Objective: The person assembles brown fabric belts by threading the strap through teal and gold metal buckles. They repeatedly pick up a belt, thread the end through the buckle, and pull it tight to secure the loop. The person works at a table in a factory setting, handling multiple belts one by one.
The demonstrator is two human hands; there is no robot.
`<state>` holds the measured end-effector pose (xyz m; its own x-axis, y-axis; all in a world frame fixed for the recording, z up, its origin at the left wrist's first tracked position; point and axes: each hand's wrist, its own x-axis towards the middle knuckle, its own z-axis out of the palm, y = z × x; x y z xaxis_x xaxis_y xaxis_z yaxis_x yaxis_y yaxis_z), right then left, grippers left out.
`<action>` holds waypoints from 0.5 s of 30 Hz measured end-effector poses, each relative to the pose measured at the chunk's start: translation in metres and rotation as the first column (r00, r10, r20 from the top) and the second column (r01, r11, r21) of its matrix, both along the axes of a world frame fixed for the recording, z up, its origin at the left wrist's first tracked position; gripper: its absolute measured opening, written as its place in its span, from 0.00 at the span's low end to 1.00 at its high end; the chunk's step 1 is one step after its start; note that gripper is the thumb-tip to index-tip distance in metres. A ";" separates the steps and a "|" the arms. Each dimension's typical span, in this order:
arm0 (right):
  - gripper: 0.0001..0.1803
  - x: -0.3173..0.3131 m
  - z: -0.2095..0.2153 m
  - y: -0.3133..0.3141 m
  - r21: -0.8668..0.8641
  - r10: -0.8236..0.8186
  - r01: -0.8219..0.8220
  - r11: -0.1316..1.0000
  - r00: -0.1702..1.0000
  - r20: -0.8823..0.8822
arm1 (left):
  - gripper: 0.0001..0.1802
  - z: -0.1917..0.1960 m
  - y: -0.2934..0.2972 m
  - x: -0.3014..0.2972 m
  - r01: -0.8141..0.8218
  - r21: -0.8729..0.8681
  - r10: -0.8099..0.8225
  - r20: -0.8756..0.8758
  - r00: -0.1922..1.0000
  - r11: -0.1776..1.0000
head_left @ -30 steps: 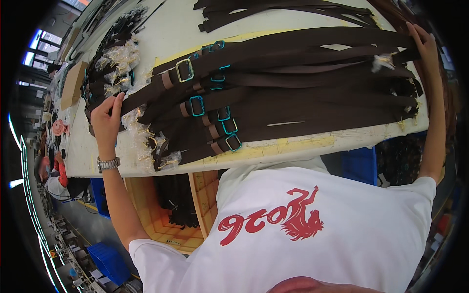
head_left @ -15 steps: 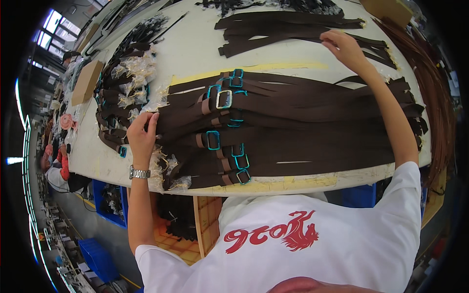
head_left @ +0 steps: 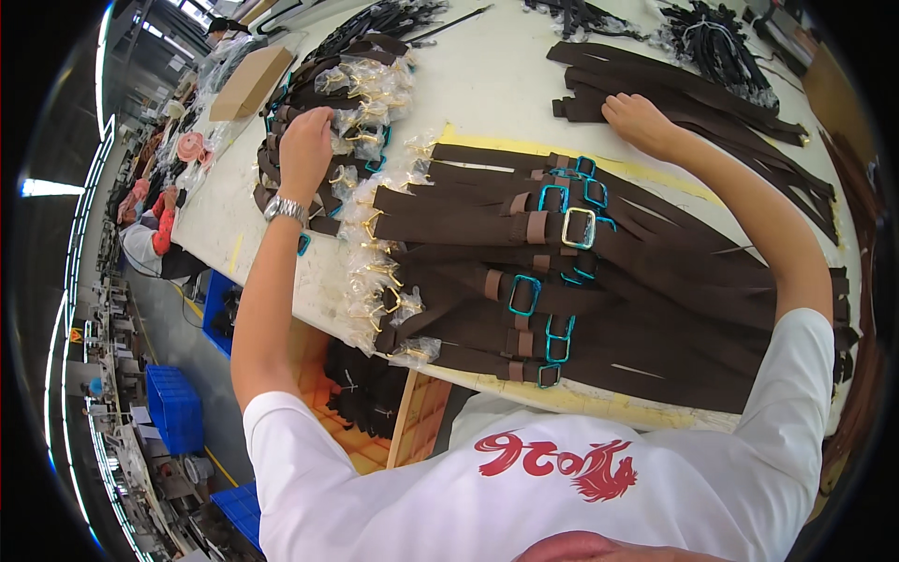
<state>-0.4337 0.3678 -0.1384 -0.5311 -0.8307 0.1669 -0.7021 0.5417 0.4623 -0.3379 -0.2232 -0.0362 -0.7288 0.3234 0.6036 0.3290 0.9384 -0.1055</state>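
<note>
My left hand (head_left: pixel 307 152) is over the pile of buckled straps (head_left: pixel 276 173) at the table's left, fingers closed; what they hold, if anything, is hidden. At the back right, my right hand (head_left: pixel 641 124) has its fingers bent together over a bundle of flat brown straps (head_left: pixel 712 112); I cannot make out what is in them. Between my arms lies a wide layer of brown straps (head_left: pixel 655 309). Rectangular blue-edged buckles (head_left: pixel 524 294) and one pale-edged buckle (head_left: pixel 579 228) run across it. Gold-coloured hooks in clear plastic wrapping (head_left: pixel 375 244) cover its left ends.
Black strap bundles (head_left: pixel 716 47) lie at the table's far side. A cardboard box (head_left: pixel 251 82) stands at the back left, with a person (head_left: pixel 150 239) beyond the table's left edge. Below are a blue crate (head_left: pixel 174 407) and a wooden bin (head_left: pixel 412 417) by dark material.
My view has turned left. My left hand has moved from the left end of the strap layer to the buckled pile. My right hand has shifted toward the left end of the back bundle.
</note>
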 end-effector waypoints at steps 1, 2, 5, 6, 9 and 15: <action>0.08 -0.002 0.002 0.001 0.005 0.003 -0.003 1.000 1.000 -0.005 | 0.14 -0.005 -0.010 -0.026 -0.008 -0.047 0.008 -0.010 1.000 0.999; 0.07 -0.004 0.003 -0.001 0.008 0.007 -0.007 1.000 1.000 -0.011 | 0.17 -0.009 -0.019 -0.047 -0.019 -0.097 0.017 -0.021 1.000 0.995; 0.07 -0.008 0.006 -0.018 0.002 -0.070 0.069 0.998 0.997 0.020 | 0.21 -0.024 -0.041 -0.079 -0.144 -0.201 0.185 0.200 0.962 0.969; 0.08 -0.010 0.006 -0.012 0.030 -0.084 0.083 0.996 0.996 0.037 | 0.23 -0.018 -0.016 -0.083 -0.236 -0.336 0.331 0.261 0.907 0.912; 0.10 -0.014 0.005 -0.010 -0.036 -0.106 0.110 0.993 0.989 0.099 | 0.24 -0.010 -0.008 -0.071 -0.204 -0.398 0.315 0.236 0.919 0.894; 0.07 0.008 0.030 -0.036 -0.629 -0.037 0.518 0.580 0.788 0.614 | 0.24 -0.008 -0.091 -0.058 -0.341 -0.032 0.342 0.083 0.936 0.940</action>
